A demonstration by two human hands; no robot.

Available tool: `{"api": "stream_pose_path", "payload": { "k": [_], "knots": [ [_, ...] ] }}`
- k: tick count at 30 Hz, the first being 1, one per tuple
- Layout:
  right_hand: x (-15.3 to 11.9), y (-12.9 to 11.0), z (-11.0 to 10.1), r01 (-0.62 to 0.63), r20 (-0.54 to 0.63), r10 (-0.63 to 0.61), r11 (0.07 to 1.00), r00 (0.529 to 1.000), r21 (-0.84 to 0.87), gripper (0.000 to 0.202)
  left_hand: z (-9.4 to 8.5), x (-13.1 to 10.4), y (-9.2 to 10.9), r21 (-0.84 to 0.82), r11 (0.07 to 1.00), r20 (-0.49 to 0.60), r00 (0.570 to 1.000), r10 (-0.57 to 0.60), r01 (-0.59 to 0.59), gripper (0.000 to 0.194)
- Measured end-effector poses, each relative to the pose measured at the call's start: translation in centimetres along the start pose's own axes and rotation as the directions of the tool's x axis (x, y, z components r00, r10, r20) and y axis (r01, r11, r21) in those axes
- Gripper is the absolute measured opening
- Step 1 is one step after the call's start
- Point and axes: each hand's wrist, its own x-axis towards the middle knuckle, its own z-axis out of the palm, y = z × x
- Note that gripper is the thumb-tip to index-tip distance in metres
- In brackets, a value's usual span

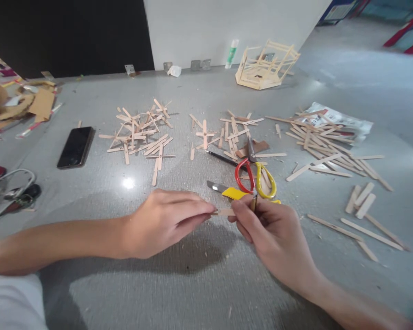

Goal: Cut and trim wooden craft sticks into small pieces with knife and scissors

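A short piece of wooden craft stick (226, 212) is held level above the table between my two hands. My left hand (165, 224) pinches its left end with the fingers pressed together. My right hand (273, 233) grips the right end between thumb and fingers. A small dark, shiny piece (254, 202) sticks up from the right fingers; I cannot make out what it is. Just behind the hands lie a yellow utility knife (233, 193) with its blade out, scissors with red and yellow handles (265, 181), and a black pen (223, 158).
Loose craft sticks (325, 144) lie heaped at right, partly on a white packet (359, 123). More joined sticks (137, 130) spread left of centre. Farther back stand a stick-built frame (259, 82) and a glue stick (231, 54). A phone (75, 147) and cable (22, 173) are at left.
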Motion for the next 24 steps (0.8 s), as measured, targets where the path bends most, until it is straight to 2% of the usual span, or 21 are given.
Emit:
{"api": "stream_pose_path", "payload": {
  "k": [4,7,10,13,18,20,22,24],
  "knots": [
    [0.0,0.5,0.6,-0.025,-0.003,0.025,1.0,1.0,0.005,0.046,0.1,-0.1,-0.3,0.015,1.0,0.037,0.999,-0.016,0.015,0.011],
    [-0.1,0.8,1.0,-0.042,-0.007,0.042,0.999,0.999,0.018,0.046,0.2,-0.3,-0.5,0.061,0.998,0.051,0.999,0.012,-0.015,0.015],
    [-0.2,1.0,1.2,-0.051,-0.012,0.052,0.998,0.999,0.033,0.046,0.3,-0.4,-0.5,0.184,0.976,0.107,0.99,0.097,-0.116,0.023],
    [-0.2,1.0,1.2,-0.047,-0.011,0.048,0.997,0.999,0.063,0.046,0.3,-0.4,-0.4,0.322,0.922,0.215,0.965,0.15,-0.215,0.031],
    [0.0,1.0,1.2,-0.002,0.052,-0.002,0.998,0.999,0.07,0.044,0.4,-0.4,-0.1,0.393,0.872,0.28,0.941,0.189,-0.293,0.03],
    [0.0,1.2,1.1,0.037,0.046,-0.038,0.999,0.998,0.028,0.044,0.5,-0.3,-0.3,0.423,0.852,0.246,0.944,0.219,-0.308,0.028],
    [0.1,1.5,0.9,0.085,-0.008,-0.085,0.996,0.996,-0.042,0.046,0.6,-0.2,-0.6,0.463,0.831,0.133,0.951,0.28,-0.309,0.022],
    [0.2,1.9,0.8,0.117,-0.066,-0.124,0.988,0.99,-0.099,0.047,0.7,0.0,-0.9,0.478,0.823,-0.006,0.935,0.354,-0.308,0.013]
  ]
}}
